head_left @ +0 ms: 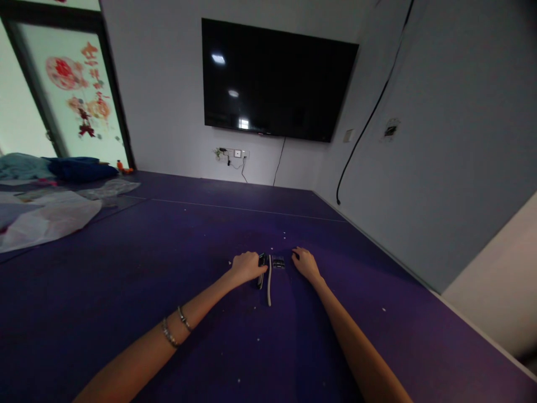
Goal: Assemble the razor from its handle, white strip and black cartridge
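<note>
Purple floor [188, 235]. Left hand [246, 267] clasps dark tool [262, 259], likely rigid; right hand [306, 263] curled, can't tell grip. Pale cable [269, 288] between hands, probably light, bendy; pinch mid-length.

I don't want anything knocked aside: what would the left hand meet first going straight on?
Probably the pale strip just past the left hand and the dark object it holds, though the gap's depth is unclear. The small dark piece lies beyond.

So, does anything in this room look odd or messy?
Yes, slightly untidy: small white bits litter the purple surface, and a black cable dangles down the right-hand wall, its lower end apparently plugged into nothing.
</note>
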A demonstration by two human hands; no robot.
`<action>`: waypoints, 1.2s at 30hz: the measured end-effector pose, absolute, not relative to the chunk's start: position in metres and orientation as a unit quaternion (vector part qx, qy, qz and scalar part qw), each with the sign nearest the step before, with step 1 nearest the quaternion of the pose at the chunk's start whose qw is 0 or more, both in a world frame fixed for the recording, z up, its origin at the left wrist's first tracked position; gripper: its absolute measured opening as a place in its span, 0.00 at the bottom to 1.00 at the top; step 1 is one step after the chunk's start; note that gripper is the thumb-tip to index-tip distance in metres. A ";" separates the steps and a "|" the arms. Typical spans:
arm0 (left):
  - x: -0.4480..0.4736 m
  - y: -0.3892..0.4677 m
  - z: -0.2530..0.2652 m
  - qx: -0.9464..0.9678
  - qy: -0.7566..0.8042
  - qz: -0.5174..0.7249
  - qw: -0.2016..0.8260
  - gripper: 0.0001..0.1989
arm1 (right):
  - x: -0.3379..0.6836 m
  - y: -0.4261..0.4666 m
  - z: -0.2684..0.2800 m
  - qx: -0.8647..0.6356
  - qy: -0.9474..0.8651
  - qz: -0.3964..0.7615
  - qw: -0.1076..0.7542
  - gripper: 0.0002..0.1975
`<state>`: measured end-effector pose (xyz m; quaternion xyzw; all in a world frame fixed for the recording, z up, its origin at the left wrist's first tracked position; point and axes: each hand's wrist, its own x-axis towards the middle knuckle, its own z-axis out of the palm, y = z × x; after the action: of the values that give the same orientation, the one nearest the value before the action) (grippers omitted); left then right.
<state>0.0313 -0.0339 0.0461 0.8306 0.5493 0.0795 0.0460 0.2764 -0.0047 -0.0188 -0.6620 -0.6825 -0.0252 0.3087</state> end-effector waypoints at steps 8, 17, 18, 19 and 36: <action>0.043 -0.053 0.042 0.852 0.522 0.019 0.037 0.15 | 0.278 -0.009 -0.007 -0.652 -0.647 0.000 0.394 0.16; 0.043 -0.045 0.035 0.843 0.530 0.045 0.085 0.13 | 0.240 -0.028 0.017 -0.601 -0.609 0.160 0.492 0.12; 0.043 -0.045 0.037 0.841 0.531 0.054 0.087 0.14 | 0.234 -0.030 0.020 -0.593 -0.586 0.221 0.506 0.12; 0.043 -0.044 0.039 0.841 0.530 0.066 0.087 0.14 | 0.228 -0.031 0.022 -0.587 -0.565 0.272 0.512 0.11; 0.059 -0.075 0.066 0.844 0.511 0.158 0.040 0.22 | 0.194 -0.050 0.045 -0.520 -0.433 0.494 0.545 0.12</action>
<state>0.0587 -0.0753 0.0662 0.8442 0.5107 0.1578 0.0396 0.1943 -0.0504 0.0447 -0.5200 -0.4333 0.4944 0.5453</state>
